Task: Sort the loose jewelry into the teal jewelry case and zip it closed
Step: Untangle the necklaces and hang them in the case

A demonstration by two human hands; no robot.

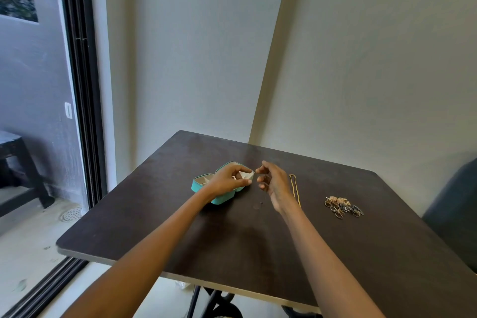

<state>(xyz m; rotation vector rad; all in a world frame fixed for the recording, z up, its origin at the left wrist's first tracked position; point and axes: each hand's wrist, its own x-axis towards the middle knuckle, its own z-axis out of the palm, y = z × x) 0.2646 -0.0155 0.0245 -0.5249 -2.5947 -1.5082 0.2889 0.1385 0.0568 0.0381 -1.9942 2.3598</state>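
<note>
Both forearms reached to the open case, my left hand and right hand pinching its pale flap, the chain lying lengthwise just right of my right hand.

Both hands outstretched, fingertips pinched

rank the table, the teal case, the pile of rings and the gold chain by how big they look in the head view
1. table, by far the largest.
2. teal case, open and partly hidden behind the left hand.
3. pile of rings and gold chain: unsure. The chain looks longer but very thin, and the right hand partly covers it.
</note>
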